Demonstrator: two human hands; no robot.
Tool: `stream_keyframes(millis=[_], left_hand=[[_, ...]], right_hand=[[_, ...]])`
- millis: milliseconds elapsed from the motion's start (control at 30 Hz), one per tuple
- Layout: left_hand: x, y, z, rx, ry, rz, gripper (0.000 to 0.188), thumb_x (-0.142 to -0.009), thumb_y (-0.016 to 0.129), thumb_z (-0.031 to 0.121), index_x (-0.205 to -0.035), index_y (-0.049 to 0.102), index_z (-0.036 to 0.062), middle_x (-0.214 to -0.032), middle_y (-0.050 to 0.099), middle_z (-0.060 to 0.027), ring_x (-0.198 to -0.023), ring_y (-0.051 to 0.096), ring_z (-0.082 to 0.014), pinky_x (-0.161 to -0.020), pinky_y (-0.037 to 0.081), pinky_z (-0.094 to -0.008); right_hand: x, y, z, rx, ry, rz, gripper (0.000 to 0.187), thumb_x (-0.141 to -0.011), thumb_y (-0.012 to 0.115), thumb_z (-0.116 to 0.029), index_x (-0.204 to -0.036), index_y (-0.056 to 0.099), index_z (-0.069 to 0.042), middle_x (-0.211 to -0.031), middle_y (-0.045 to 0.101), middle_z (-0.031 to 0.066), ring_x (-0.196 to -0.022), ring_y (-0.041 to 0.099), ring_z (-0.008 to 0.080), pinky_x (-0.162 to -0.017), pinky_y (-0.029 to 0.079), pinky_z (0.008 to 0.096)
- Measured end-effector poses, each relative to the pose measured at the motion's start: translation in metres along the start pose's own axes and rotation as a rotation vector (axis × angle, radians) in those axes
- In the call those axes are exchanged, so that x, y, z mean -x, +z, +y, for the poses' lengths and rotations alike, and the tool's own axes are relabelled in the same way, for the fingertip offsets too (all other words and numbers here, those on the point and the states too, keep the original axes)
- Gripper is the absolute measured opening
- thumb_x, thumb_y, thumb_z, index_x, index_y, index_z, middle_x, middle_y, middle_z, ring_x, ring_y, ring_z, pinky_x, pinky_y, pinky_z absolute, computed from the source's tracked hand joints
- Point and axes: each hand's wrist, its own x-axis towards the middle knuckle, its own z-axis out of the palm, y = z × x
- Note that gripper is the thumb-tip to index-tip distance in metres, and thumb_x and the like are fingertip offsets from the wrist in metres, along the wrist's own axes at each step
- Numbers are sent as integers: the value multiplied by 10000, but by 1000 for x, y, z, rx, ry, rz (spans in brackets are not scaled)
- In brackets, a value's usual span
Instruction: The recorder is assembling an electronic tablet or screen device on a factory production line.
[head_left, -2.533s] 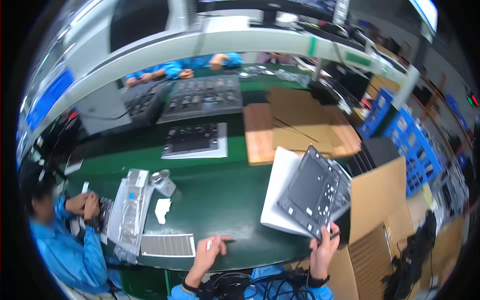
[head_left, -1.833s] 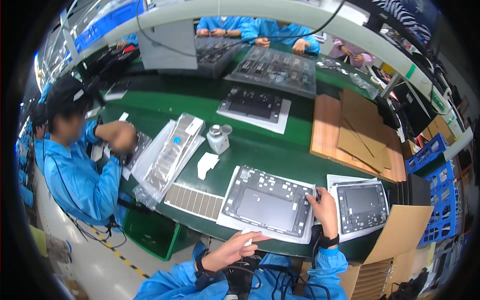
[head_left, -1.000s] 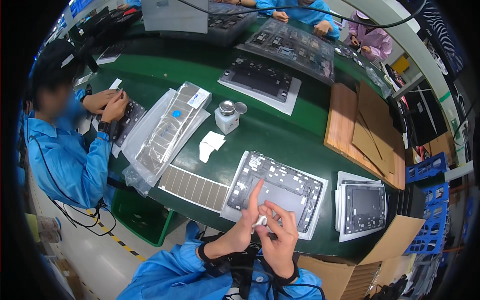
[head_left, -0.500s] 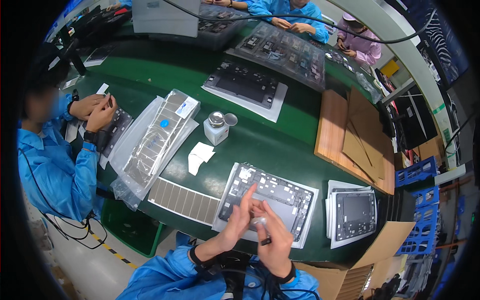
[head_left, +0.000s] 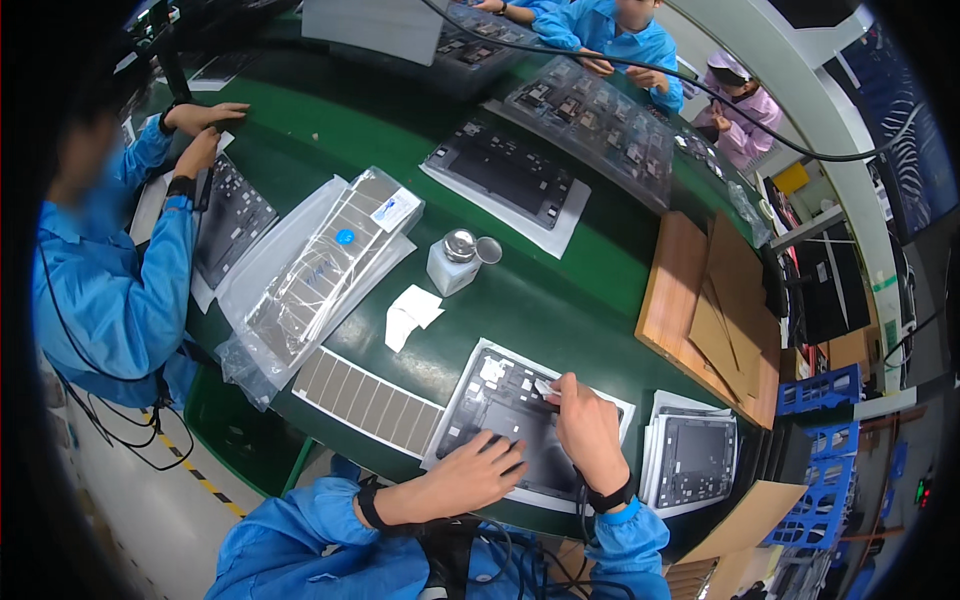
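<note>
A factory workshop, shown by blue-coated workers [head_left: 115,285] around a green bench [head_left: 560,310] with a parts tray [head_left: 642,186].

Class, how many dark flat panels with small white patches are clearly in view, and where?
4: a panel under the person's right hand, one topping the right-hand stack, one beyond the bottle, one before the co-worker at left. More may be hidden in the stack.

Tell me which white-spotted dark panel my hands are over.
The near panel, right before you: your left hand and right hand are over it. The far panel, the left panel and the right panel have neither above.
</note>
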Motion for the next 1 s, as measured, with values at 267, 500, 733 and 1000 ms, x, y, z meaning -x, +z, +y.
stream_keyframes(millis=[267, 500, 733, 1000], left_hand=[[-11, 4, -9, 74, 1, 83, 521, -946, 643, 427, -1358, 640, 109, -1486, 497, -232, -1337, 499, -368, -1118, 386, -453], [-12, 6, -8, 109, -9, 50, 526, -941, 651, 419, -1367, 637, 111, -1497, 482, -246, -1373, 478, -384, -1180, 346, -470], [-10, 9, -9, 151, -19, 60, 519, -936, 667, 400, -1364, 638, 108, -1490, 487, -241, -1372, 482, -380, -1180, 347, -468], [-14, 7, -8, 117, -10, 72, 508, -940, 662, 405, -1353, 649, 109, -1481, 495, -236, -1363, 488, -378, -1173, 354, -466]], right_hand=[[-11, 9, -8, -25, -98, 69, 154, -842, 663, -4, -944, 554, -43, -860, 666, 126, -785, 689, 346, -618, 546, 439], [-13, 17, -12, 17, -131, 104, 119, -864, 663, -40, -908, 553, -50, -807, 631, 113, -762, 673, 329, -603, 525, 444], [-10, 20, -13, -34, -134, 123, 121, -862, 670, -49, -911, 559, -54, -803, 629, 115, -764, 673, 326, -611, 528, 440], [-10, 20, -10, -6, -136, 103, 118, -870, 668, -52, -911, 557, -54, -799, 626, 114, -755, 677, 333, -609, 534, 440]])
